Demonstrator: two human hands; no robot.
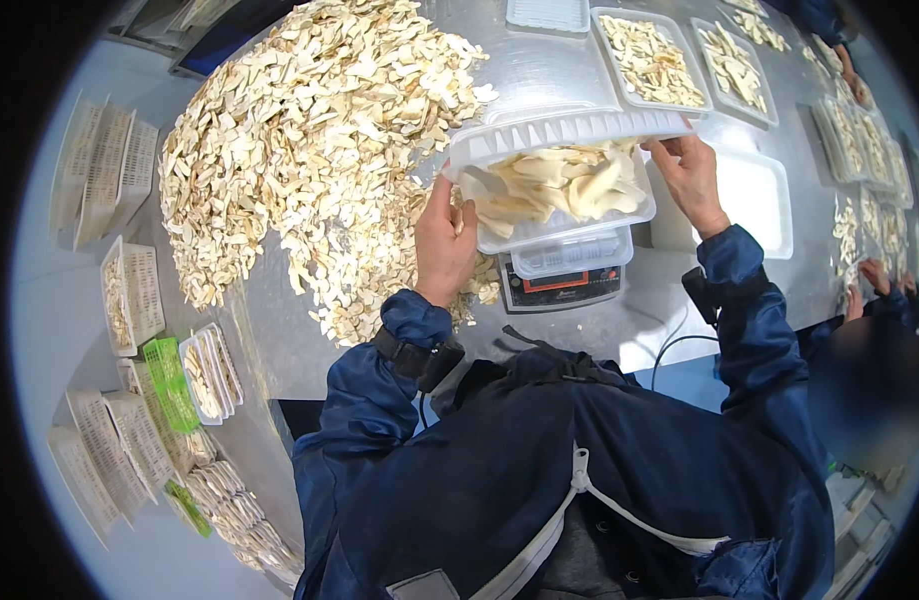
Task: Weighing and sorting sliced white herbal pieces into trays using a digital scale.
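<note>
Both my hands hold a white plastic tray [579,128] by its two ends, tipped so that its ribbed wall faces up. My left hand [447,242] is closed on the left end, and my right hand [693,182] pinches the right end. Pale dried slices [564,185], partly blurred, lie beneath the tipped tray, in a clear tray [619,218]. Another clear tray [571,258] shows under that one, on a dark weighing scale [564,290] with a red-edged display. Whether any slices remain inside the held tray is hidden.
A large heap of slices [299,130] covers the metal table's left side. Filled trays [651,60] stand at the back right; a white tray [764,205] lies beside my right hand. White baskets [129,295] are at far left. Other people's hands [874,275] work at right.
</note>
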